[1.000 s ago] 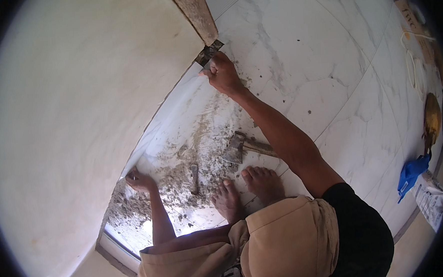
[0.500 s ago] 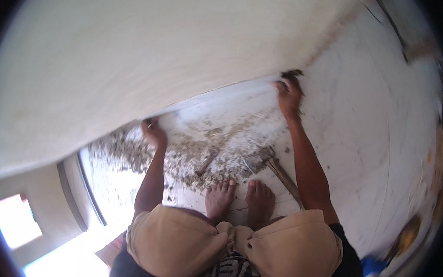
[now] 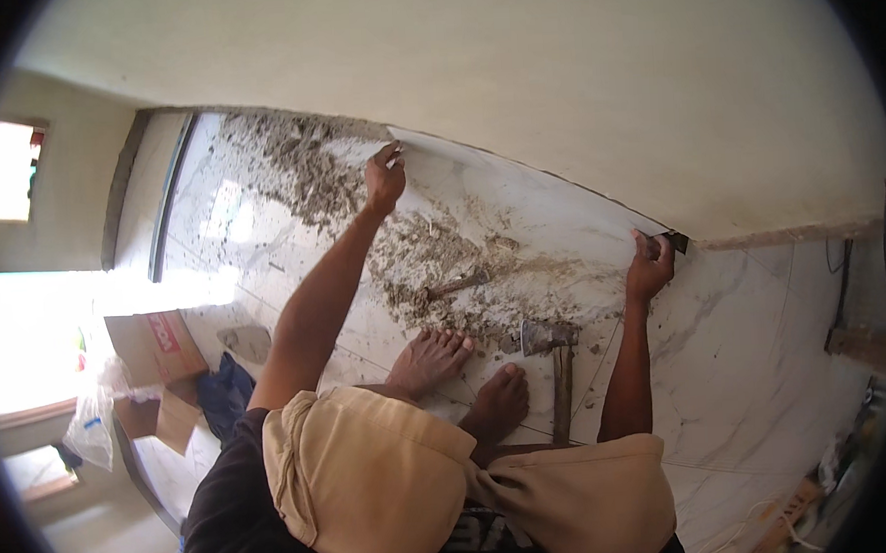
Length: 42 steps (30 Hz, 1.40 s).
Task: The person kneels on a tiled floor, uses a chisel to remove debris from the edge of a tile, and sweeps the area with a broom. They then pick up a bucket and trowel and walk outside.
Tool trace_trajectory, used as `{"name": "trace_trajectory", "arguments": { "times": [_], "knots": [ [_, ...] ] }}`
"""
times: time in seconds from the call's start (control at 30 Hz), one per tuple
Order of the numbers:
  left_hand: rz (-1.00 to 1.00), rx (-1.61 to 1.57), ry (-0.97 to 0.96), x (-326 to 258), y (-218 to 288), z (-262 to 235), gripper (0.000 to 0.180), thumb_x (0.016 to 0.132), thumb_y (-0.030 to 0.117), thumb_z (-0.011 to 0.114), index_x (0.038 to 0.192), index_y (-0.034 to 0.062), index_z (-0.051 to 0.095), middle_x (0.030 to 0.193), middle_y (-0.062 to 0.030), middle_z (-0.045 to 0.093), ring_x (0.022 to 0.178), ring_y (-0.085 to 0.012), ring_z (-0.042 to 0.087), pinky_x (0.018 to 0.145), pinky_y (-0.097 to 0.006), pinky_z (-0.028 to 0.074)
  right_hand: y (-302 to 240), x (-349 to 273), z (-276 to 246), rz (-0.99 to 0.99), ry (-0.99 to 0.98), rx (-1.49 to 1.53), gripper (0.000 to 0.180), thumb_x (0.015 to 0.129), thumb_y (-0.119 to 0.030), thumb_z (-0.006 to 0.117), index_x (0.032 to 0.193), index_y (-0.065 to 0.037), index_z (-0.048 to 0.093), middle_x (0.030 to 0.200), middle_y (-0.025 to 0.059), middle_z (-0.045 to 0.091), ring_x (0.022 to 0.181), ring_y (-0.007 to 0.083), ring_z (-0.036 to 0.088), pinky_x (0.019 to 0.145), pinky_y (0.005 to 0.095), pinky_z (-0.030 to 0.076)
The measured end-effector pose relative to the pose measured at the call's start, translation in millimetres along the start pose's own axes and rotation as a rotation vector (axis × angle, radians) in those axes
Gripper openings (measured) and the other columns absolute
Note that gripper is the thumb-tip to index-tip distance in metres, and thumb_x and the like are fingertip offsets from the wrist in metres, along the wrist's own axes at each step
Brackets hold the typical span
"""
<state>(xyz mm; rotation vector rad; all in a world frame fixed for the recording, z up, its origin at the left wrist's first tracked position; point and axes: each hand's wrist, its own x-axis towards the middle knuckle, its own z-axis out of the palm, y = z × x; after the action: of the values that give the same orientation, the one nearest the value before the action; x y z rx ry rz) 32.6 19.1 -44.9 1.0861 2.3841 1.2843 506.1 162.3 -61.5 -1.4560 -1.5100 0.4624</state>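
Turned since the earlier frame, the view now sets the wall [image 3: 512,63] at 12 o'clock. Below, a white tile strip [image 3: 528,180] lies near 1 o'clock, long axis running 10 to 4, lower edge hard to make out. The hatchet's [image 3: 548,338] handle end, toward 5, is hidden. Right hand [image 3: 650,269], 3 o'clock, and left hand [image 3: 386,179], past 11, curl half-closed at the strip's ends; fingertips partly hidden, grip unclear.

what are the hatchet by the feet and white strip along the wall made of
Brown-handled hatchet: probably dull steel head, grey with bright edge; seemingly matt wooden handle, plain brown. Long white strip: possibly glazed tile, smooth with soft sheen.
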Motion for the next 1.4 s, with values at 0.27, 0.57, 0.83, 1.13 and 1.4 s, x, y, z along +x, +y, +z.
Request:
{"name": "trace_trajectory", "arguments": {
  "times": [0.27, 0.57, 0.83, 1.13, 1.4],
  "knots": [
    [-0.075, -0.07, -0.159, 8.7, 23.5, -37.4, 0.038, 0.085, 0.015, 0.066, 0.121, 0.0, 0.063, 0.109, -0.0207, 0.068, 0.098, -0.0305, 0.066, 0.085, -0.034, 0.051, -2.0, 0.8, -2.6, 0.036, -0.072, -0.018, 0.03, 0.076, -0.019, 0.081, 0.091, 0.001, 0.065, 0.085, 0.0087, 0.062, 0.075, 0.0196, 0.058, 0.067, 0.0326, 0.047],
    [-0.136, 0.085, 0.049, 2.6, 45.2, -13.4, 0.042, 0.085, 0.031, 0.071, 0.11, -0.0013, 0.068, 0.106, -0.0217, 0.068, 0.101, -0.0324, 0.066, 0.087, -0.037, 0.05, -7.2, -1.9, -1.3, 0.009, -0.02, -0.069, 0.03, 0.077, -0.022, 0.081, 0.087, 0.001, 0.065, 0.083, 0.0062, 0.063, 0.071, 0.0154, 0.056, 0.066, 0.03, 0.047],
    [-0.019, -0.071, 0.203, -1.5, 34.4, -0.9, 0.043, 0.083, 0.028, 0.073, 0.111, -0.0052, 0.066, 0.097, -0.0232, 0.068, 0.083, -0.0328, 0.067, 0.071, -0.04, 0.052, -26.3, 1.8, -2.2, 0.133, -0.083, -0.073, 0.026, 0.081, -0.019, 0.079, 0.092, 0.001, 0.066, 0.088, 0.0068, 0.066, 0.078, 0.0156, 0.059, 0.071, 0.0299, 0.049],
    [-0.02, -0.218, 0.189, -3.5, 39.0, -14.6, 0.037, 0.068, 0.022, 0.086, 0.072, -0.0042, 0.06, 0.066, -0.0055, 0.048, 0.062, -0.0142, 0.04, 0.056, -0.035, 0.036, -42.5, -4.2, -44.9, 0.16, -0.234, -0.03, 0.03, 0.083, -0.025, 0.075, 0.08, -0.001, 0.056, 0.076, -0.001, 0.052, 0.07, 0.011, 0.044, 0.065, 0.0258, 0.04],
    [-0.138, -0.185, -0.33, -79.7, 100.2, 10.3, 0.033, 0.08, 0.014, 0.074, 0.108, -0.0024, 0.067, 0.093, -0.0138, 0.065, 0.085, -0.0228, 0.064, 0.076, -0.034, 0.05, -18.7, -47.7, -183.7, 0.352, -0.239, -0.251, 0.045, 0.085, -0.029, 0.074, 0.069, -0.007, 0.038, 0.07, -0.004, 0.035, 0.066, 0.0096, 0.033, 0.059, 0.0247, 0.033]
  ]
}}
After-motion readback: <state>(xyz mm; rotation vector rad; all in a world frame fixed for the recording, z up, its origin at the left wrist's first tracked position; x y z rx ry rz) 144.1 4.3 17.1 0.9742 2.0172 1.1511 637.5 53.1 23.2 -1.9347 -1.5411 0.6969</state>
